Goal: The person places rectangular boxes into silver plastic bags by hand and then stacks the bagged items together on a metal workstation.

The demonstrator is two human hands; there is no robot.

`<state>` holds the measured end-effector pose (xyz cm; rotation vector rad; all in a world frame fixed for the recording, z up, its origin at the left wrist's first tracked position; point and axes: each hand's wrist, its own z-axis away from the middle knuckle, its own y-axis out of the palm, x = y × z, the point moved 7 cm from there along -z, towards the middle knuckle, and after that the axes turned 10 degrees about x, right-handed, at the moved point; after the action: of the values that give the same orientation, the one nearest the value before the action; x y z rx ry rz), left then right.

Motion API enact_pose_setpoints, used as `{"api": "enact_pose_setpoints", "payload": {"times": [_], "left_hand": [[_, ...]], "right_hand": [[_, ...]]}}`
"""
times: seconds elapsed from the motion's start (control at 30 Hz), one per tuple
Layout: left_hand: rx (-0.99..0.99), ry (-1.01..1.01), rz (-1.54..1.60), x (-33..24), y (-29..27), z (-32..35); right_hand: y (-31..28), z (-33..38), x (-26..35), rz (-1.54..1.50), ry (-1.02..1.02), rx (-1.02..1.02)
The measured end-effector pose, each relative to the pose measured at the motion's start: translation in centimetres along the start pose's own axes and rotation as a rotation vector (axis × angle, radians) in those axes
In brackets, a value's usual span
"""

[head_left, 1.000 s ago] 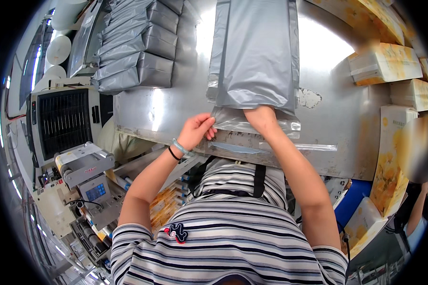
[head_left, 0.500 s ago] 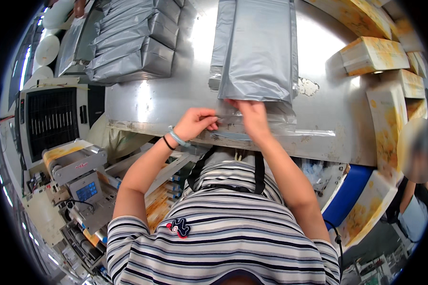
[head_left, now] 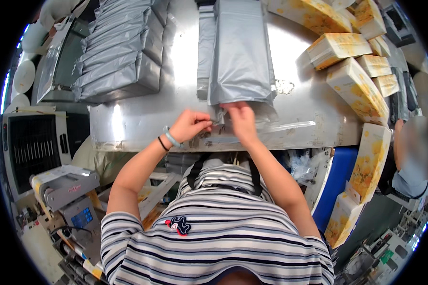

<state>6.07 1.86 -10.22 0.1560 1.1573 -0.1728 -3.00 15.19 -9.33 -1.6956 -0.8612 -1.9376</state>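
A filled grey plastic mailing bag (head_left: 240, 61) lies lengthwise on the metal table, its mouth toward me. My right hand (head_left: 242, 122) is closed on the near edge of that bag, fingertips partly hidden under the plastic. Just left of the loose, crumpled flap, my left hand (head_left: 191, 125) is closed in a pinch between thumb and forefinger. What the pinch holds is too small to make out. Flat grey bags (head_left: 204, 52) show along the left side of the filled one.
Packed grey parcels (head_left: 147, 71) stand in a row at the table's left. Yellow-and-white boxes (head_left: 356, 90) line the right side. A machine with a small screen (head_left: 82, 217) stands at lower left. A co-worker's arm (head_left: 398, 142) shows at far right.
The view has turned, so the table and parcels sit further left and more boxes show at right. The bag's flap is more bunched between my hands, which have stayed close to it.
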Motion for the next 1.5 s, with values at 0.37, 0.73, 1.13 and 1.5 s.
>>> {"api": "enact_pose_setpoints", "payload": {"times": [0.37,0.73,1.13,1.5], "left_hand": [[-0.358,0.109,-0.750,-4.3,-3.8,2.5],[-0.202,0.823,-1.363,-8.3,-0.4,2.1],[-0.798,0.278,-0.598,0.4,-5.2,-2.7],[-0.401,0.211,-0.305,-13.4,-3.8,2.1]], "right_hand": [[-12.1,23.3,-6.2,1.155,0.586,1.053],[-7.3,1.1,8.5,1.114,-0.316,0.790],[-6.5,-0.4,2.1,1.212,0.242,-0.043],[0.4,2.4,4.3,0.158,-0.050,0.308]]}}
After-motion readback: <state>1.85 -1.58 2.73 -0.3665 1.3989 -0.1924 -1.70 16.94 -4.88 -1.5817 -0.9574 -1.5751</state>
